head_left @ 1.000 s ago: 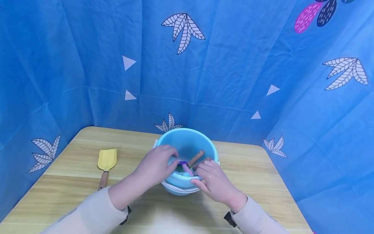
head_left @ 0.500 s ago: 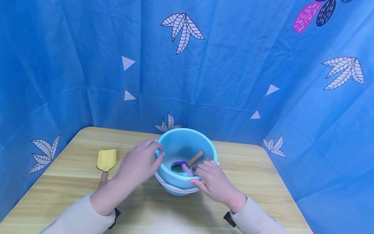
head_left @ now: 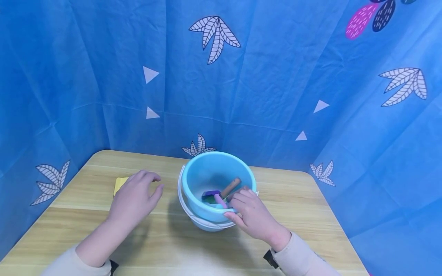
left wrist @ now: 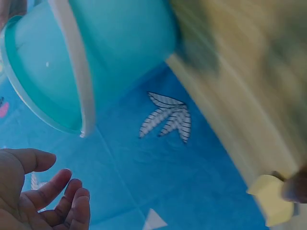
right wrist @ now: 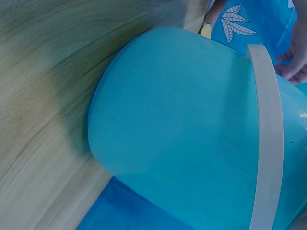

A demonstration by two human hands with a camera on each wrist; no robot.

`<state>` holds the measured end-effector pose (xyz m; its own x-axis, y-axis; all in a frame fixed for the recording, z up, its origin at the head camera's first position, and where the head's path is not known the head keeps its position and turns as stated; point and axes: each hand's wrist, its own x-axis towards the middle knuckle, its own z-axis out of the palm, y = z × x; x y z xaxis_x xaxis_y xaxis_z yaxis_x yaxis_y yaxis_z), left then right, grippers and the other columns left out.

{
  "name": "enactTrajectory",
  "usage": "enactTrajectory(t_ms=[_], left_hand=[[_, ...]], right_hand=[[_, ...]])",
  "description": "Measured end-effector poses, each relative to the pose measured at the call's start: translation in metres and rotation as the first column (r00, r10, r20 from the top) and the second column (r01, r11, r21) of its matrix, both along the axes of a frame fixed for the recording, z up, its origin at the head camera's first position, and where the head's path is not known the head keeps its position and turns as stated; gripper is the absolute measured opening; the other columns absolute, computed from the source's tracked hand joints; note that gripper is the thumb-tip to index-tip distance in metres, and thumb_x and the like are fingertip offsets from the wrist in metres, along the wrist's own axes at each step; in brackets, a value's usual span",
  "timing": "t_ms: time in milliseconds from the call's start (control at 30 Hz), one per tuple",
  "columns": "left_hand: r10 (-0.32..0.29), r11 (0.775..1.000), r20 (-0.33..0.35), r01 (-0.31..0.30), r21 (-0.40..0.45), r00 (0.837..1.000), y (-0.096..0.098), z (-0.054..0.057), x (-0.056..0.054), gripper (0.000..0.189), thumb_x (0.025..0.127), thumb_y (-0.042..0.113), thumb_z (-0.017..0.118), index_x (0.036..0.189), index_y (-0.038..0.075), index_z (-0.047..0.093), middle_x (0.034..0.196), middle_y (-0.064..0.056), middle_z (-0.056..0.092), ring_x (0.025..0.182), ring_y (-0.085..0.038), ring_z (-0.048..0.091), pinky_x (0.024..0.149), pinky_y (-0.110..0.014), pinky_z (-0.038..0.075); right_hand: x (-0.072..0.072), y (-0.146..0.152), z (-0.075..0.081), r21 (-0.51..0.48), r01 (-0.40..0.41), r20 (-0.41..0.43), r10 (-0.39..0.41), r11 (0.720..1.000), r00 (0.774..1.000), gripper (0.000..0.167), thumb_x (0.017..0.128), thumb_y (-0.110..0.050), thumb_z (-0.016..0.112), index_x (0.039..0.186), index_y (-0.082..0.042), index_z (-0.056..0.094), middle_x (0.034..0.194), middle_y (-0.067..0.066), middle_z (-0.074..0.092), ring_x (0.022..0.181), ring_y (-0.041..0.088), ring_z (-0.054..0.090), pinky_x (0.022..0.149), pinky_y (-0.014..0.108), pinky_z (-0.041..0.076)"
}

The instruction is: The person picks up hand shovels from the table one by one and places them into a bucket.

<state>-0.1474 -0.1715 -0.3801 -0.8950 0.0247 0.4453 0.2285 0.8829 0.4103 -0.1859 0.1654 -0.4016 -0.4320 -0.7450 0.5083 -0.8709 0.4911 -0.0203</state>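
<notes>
A light blue bucket (head_left: 207, 214) with a white handle (head_left: 182, 191) stands on the table. My right hand (head_left: 253, 214) grips its near right rim, thumb outside and fingers over the edge; in the right wrist view only the bucket's side (right wrist: 177, 120) fills the picture. Inside lie a wooden handle (head_left: 230, 188), a purple piece (head_left: 211, 193) and a lilac handle (head_left: 220, 201), their lower parts hidden. Left of the bucket, my left hand (head_left: 136, 195) hovers with loosely bent fingers (left wrist: 62, 206), holding nothing. It partly covers a yellow toy shovel (head_left: 119, 184), whose wooden handle is hidden from the head camera.
Pale wood table (head_left: 293, 207) surrounds the bucket. Blue patterned cloth (head_left: 269, 76) hangs behind the table and along both sides.
My left hand has withdrawn from above the bucket and moved left, over the yellow shovel. The bucket's white handle shows more on the left side. My right hand stays on the rim.
</notes>
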Motion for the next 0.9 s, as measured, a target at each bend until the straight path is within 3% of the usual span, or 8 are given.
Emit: enactTrajectory(t_ms=[300,400,533,767,900], left_hand=[[0.078,0.996,0.013,-0.078,0.032,0.997,-0.032,-0.020,0.005,0.024,0.093,0.020,0.066,0.108,0.002,0.069,0.111,-0.019,0.068,0.099,-0.042,0.063,0.075,-0.058,0.050],[0.115,0.993,0.073,-0.116,0.014,0.991,-0.044,-0.027,0.006,0.028,0.092,0.023,0.066,0.110,0.001,0.067,0.110,-0.021,0.067,0.095,-0.043,0.063,0.068,-0.056,0.050],[0.147,0.989,0.194,-0.147,-0.017,0.970,-0.059,-0.035,0.007,0.035,0.092,0.026,0.067,0.113,-0.002,0.065,0.106,-0.023,0.066,0.085,-0.042,0.062,0.058,-0.052,0.049],[0.145,0.989,0.322,-0.130,-0.066,0.936,-0.077,-0.048,0.005,0.043,0.092,0.028,0.067,0.114,-0.009,0.062,0.099,-0.026,0.065,0.079,-0.041,0.062,0.060,-0.054,0.050],[0.151,0.988,0.396,-0.125,-0.092,0.906,-0.086,-0.052,0.000,0.051,0.094,0.032,0.064,0.119,-0.012,0.058,0.100,-0.028,0.063,0.084,-0.046,0.062,0.061,-0.057,0.050]], right_hand=[[0.001,0.000,-0.001,0.012,0.011,-0.004,-0.011,1.000,1.000,0.035,0.105,-0.046,0.045,0.082,-0.021,0.054,0.098,-0.005,0.064,0.099,0.013,0.057,0.096,0.038,0.044],[0.000,-0.001,-0.001,0.009,0.006,0.003,-0.006,1.000,1.000,0.034,0.105,-0.045,0.046,0.083,-0.021,0.055,0.098,-0.005,0.064,0.098,0.012,0.057,0.096,0.037,0.043],[0.001,0.000,-0.001,0.001,0.002,0.004,-0.002,1.000,1.000,0.034,0.105,-0.045,0.046,0.083,-0.021,0.056,0.097,-0.005,0.064,0.098,0.011,0.057,0.095,0.036,0.043],[0.001,0.000,0.000,0.005,0.003,-0.004,-0.003,1.000,1.000,0.034,0.105,-0.045,0.046,0.084,-0.020,0.057,0.096,-0.005,0.064,0.097,0.012,0.057,0.094,0.036,0.043],[0.000,-0.001,0.001,0.004,0.000,-0.010,0.000,1.000,1.000,0.036,0.105,-0.046,0.045,0.083,-0.020,0.056,0.096,-0.004,0.064,0.097,0.012,0.057,0.093,0.035,0.043]])
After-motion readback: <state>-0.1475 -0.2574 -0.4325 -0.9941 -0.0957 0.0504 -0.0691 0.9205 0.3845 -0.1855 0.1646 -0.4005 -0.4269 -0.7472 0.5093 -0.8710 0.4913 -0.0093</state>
